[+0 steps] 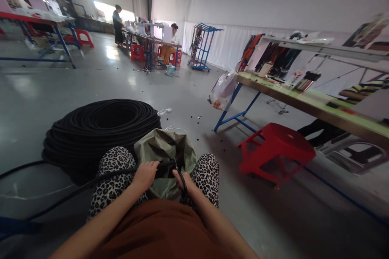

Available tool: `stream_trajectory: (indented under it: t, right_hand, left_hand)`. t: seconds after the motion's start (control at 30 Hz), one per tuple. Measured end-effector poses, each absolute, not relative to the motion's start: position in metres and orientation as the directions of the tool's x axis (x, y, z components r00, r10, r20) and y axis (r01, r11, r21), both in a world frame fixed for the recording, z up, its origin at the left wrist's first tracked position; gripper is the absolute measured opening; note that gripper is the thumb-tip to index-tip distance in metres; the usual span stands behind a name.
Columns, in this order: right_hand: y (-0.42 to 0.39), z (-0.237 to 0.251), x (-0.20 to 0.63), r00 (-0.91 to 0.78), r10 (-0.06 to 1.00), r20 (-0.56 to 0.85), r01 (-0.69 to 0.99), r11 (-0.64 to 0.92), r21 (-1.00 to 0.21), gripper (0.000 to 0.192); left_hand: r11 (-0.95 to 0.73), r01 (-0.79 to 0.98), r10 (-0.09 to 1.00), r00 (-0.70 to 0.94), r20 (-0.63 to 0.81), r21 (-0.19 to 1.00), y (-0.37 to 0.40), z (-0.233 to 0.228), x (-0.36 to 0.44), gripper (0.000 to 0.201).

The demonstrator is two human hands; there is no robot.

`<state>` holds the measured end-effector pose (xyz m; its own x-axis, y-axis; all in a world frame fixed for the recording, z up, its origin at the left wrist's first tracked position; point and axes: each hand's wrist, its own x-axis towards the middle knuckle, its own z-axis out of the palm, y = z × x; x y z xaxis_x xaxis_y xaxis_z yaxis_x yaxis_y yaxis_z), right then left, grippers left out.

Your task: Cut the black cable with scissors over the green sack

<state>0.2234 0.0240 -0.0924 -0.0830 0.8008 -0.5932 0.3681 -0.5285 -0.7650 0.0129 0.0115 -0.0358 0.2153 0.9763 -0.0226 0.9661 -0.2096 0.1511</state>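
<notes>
You're sitting low on a big grey workshop floor, which takes up most of the view. Off on your right runs a long tabletop on blue legs, with clothes and small bits spread along it, and a red plastic stool stands on the floor just in front of its near edge. A white plastic bag hangs at the tabletop's far corner.

Next biggest is the coil of black cable, lying flat on the floor right beside your left knee. One strand of black cable runs over your left thigh and into your lap.

Between your knees sits an olive green bag, mouth open, touching both legs of your leopard-print trousers.

Your left hand has its fingers closed around the cable at the bag's near rim. Your right hand is wrapped round the handles of black scissors, whose blades meet the cable over the bag; can't tell if the blades are shut.

Way back, two people are at a far worktable.
</notes>
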Motion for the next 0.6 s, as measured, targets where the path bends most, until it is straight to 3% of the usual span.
stream_trajectory:
  t: [0.47,0.6]
  right_hand:
    - [0.03,-0.099,0.224,-0.035,0.822,-0.568,0.503,-0.477,-0.721,0.059]
    - [0.03,-0.097,0.225,-0.033,0.809,-0.587,0.45,-0.512,-0.731,0.058]
  left_hand:
    - [-0.168,0.978,0.985,0.173,-0.027,0.125,0.01,-0.047,0.004,0.041]
    - [-0.155,0.981,0.986,0.161,-0.039,0.119,0.01,-0.046,0.003,0.042]
